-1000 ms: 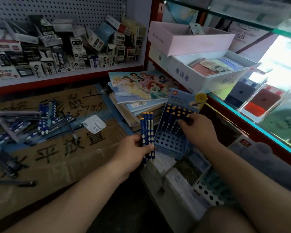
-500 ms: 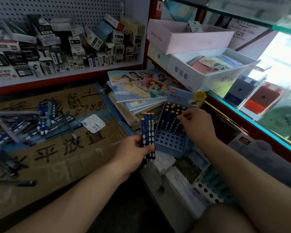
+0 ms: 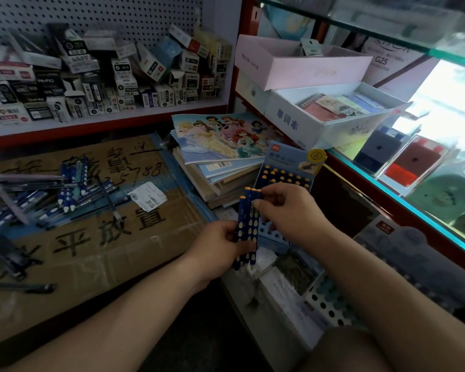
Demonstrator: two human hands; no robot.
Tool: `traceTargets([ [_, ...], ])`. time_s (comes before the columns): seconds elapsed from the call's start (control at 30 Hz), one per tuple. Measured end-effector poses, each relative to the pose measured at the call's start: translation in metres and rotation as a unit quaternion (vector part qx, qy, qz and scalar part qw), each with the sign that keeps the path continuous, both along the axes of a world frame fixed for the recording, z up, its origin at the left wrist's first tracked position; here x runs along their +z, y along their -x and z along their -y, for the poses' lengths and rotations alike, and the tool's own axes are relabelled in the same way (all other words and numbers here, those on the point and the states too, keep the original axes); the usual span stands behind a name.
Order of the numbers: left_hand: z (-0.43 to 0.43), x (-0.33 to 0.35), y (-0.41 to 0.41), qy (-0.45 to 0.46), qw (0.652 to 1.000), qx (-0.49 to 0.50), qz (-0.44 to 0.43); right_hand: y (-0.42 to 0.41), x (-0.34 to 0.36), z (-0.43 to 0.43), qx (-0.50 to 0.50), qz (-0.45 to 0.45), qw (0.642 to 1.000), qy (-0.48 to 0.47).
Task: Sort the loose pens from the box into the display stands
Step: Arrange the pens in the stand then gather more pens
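Head view: cardboard box (image 3: 91,253) under shelf (image 3: 105,122); both hands' fingers (image 3: 259,204) grasping pens (image 3: 246,229).

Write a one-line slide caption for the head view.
Left hand holds blue pens; right hand pinches one's top, before the blue stand.

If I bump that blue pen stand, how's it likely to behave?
The blue pen stand probably tips easily: it looks like thin card, leaning rather than flat. The pens fill only its upper rows, so it is likely top-heavy. It probably slides too, resting on a cluttered pile.
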State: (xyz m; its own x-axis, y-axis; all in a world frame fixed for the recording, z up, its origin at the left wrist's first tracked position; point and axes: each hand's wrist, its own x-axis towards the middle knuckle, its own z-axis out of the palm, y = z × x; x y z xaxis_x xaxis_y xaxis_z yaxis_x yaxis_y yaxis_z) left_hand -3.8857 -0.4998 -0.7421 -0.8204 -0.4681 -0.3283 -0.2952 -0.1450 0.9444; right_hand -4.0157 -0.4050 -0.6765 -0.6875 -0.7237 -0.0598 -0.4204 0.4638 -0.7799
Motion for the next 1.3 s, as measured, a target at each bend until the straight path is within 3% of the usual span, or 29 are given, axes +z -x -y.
traceTargets([
  [0.17, 0.000, 0.002, -0.001, 0.012, 1.000, -0.004, 0.003, 0.000, -0.001, -0.006, 0.020, 0.020, 0.999, -0.027],
  [0.33, 0.005, -0.004, -0.003, 0.015, 0.999, 0.034, 0.023, 0.035, 0.001, -0.020, -0.150, -0.008, 0.984, 0.099],
  [0.43, 0.007, -0.007, -0.004, 0.012, 0.999, 0.035, 0.029, 0.054, -0.010, -0.031, -0.186, -0.035, 0.977, 0.096],
  [0.97, 0.009, -0.007, -0.001, 0.008, 0.998, 0.051, 0.035, 0.063, -0.029, -0.029, -0.152, -0.079, 0.984, 0.038],
  [1.3, 0.006, -0.002, -0.002, -0.001, 0.999, 0.039, 0.034, 0.061, -0.034, -0.015, -0.101, -0.198, 0.969, -0.108],
])
